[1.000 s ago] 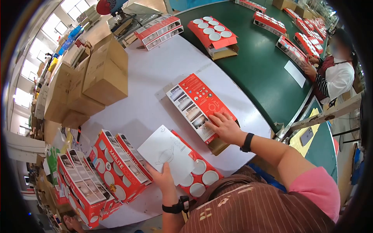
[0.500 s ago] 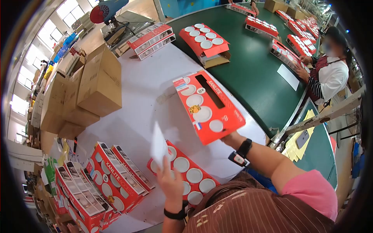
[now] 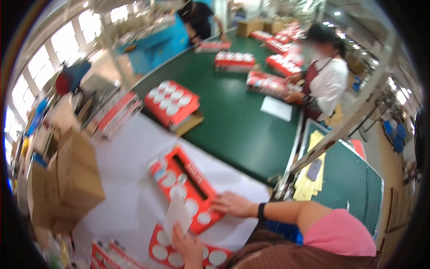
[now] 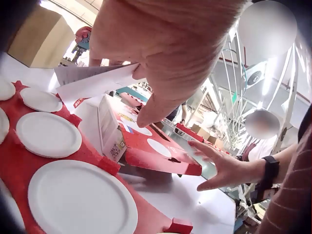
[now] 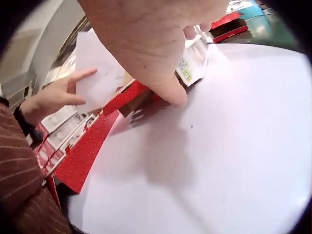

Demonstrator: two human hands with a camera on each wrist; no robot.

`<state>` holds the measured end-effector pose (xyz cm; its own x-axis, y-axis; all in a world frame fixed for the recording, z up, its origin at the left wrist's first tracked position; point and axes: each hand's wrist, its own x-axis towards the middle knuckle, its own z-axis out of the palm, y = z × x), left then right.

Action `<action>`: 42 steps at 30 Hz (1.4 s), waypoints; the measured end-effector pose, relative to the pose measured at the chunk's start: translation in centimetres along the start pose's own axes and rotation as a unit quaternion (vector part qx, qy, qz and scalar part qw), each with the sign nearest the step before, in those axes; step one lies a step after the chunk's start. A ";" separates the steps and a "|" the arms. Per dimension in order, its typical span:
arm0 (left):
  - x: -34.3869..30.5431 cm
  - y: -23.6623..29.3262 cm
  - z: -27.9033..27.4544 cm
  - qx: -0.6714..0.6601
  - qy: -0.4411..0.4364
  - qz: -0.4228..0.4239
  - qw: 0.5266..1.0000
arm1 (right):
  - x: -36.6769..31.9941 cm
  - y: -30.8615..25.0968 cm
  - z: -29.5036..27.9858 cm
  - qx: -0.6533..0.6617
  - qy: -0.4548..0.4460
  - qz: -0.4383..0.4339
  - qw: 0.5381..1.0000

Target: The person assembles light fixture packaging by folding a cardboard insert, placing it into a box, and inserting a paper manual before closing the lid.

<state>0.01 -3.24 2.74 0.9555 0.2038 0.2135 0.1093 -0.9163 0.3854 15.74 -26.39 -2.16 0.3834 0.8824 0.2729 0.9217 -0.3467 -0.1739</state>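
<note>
My left hand pinches a white printed sheet, tilted up over the near end of a red XANLITE box. This box lies on the white table with its slotted face up. At its right long edge is my right hand, fingers stretched out. In the left wrist view my right hand is spread beside the box end. Below my left hand lies a red panel set with round white discs. My right thumb is close by the box edge in the right wrist view.
Brown cartons stand at the left of the white table. Red printed boxes are at the lower left. Beyond lies a green conveyor with a disc-filled red box. A person works across it. A phone lies on yellow cloth.
The box was turned from its picture side to its slotted face and lowered to the table. My left hand lifted the sheet off the disc panel. The head view swung right.
</note>
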 end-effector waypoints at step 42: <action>8.3 3.1 -0.5 -0.033 0.035 0.050 0.998 | 1.1 4.0 -7.4 0.457 0.013 0.215 0.863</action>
<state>8.09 -4.25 6.21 0.9392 0.1379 0.3145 -0.0064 -0.9087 0.4175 20.30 -29.21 4.41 0.6903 0.7234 0.0159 0.2668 -0.2340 -0.9349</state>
